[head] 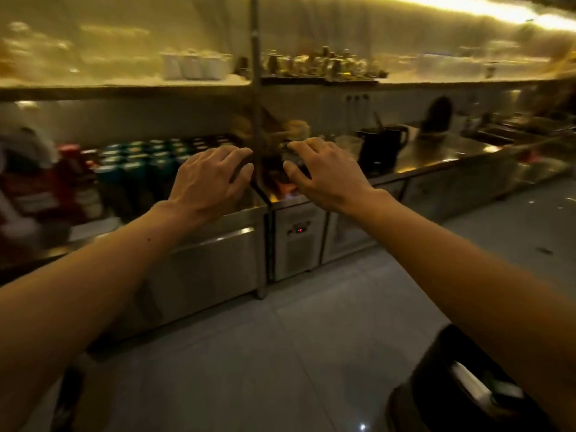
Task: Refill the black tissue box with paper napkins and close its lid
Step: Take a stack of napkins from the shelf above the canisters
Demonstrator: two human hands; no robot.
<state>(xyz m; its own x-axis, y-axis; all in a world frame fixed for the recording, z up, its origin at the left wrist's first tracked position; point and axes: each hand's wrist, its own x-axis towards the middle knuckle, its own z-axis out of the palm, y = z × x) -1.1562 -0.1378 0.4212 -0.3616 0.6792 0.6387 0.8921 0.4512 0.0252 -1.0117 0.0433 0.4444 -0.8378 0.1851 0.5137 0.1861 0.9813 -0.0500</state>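
Note:
Both my arms stretch forward toward a steel counter [436, 154]; the picture is blurred. My left hand [212, 179] and my right hand [324, 173] flank a dark object [276, 174] on the counter, partly hidden behind a vertical steel post [256, 113]. I cannot tell whether this object is the black tissue box. My left hand's fingers are spread with nothing visibly in them. The thumb and fingers of my right hand curl at the dark object's edge, and the blur hides whether they grip it. No paper napkins can be made out.
Rows of teal-topped cans [140, 163] and red bottles [74, 169] crowd the counter's left. A black jug [378, 151] stands right of my hands. Above runs a shelf with white containers [193, 65]. A black bin [467, 385] sits on the tiled floor at lower right.

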